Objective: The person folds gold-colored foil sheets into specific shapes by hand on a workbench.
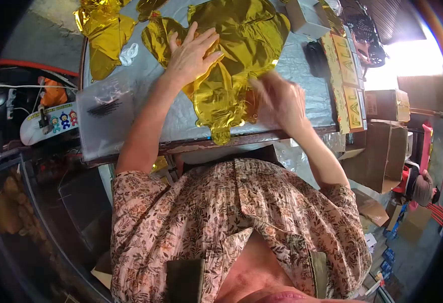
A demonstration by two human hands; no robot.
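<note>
A shiny gold foil balloon (246, 38) lies flat and wrinkled on the table, its narrow lower end reaching the near edge. My left hand (188, 58) rests on its left part with the fingers spread. Just right of the balloon's lower section is my right hand (284, 98). Motion smears its fingers, so I cannot make out whether they grip the foil. More gold foil (109, 38) lies at the table's far left, beside a small white bundle (128, 54).
A clear plastic bag (105, 121) with dark thin pieces sits at the table's left. Along the right edge are yellow lettered packages (350, 83), a black object (315, 58) and a white box (307, 19). Cardboard boxes (378, 156) stand beyond; a decorated skateboard (50, 123) is left.
</note>
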